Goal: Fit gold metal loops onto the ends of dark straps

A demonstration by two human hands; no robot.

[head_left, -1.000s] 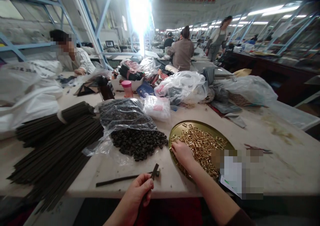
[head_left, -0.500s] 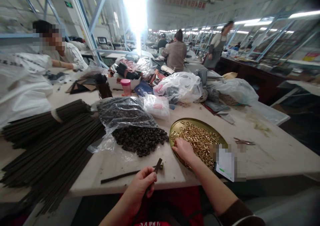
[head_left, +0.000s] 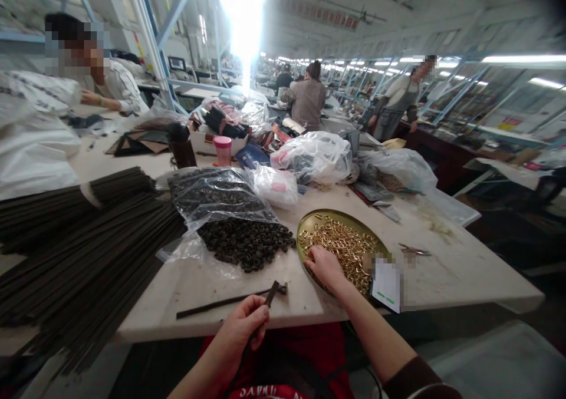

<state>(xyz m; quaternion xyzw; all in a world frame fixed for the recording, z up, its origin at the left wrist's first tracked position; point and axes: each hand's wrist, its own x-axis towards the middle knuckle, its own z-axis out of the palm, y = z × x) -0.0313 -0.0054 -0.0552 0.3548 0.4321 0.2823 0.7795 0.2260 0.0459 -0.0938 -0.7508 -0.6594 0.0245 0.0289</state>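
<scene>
My left hand (head_left: 247, 322) is closed on a dark strap (head_left: 272, 293), whose flat end sticks up past the thumb. Over the left side of a round gold tray (head_left: 305, 216), my right hand (head_left: 325, 266) reaches in among many small gold metal buckles (head_left: 349, 243). Its fingers are bent together; whatever is between them is hidden. A second dark strap (head_left: 212, 306) lies on the table just beyond my left hand, with a small fitting at its right end. Left of the tray is a heap of small dark loops (head_left: 250, 249), partly under clear plastic.
Long dark strips (head_left: 101, 251) lie bundled at the left. A phone (head_left: 387, 284) leans at the tray's right edge, with pliers (head_left: 414, 250) beyond. Plastic bags (head_left: 313, 154), a pink-lidded cup (head_left: 222, 150) and a dark bottle (head_left: 180, 145) stand behind. Co-workers are farther back.
The camera view has tilted and shifted slightly. Both hands keep nearly the same places, the left on its strap and the right in the tray. A standing co-worker at the right has shifted rightward in view.
</scene>
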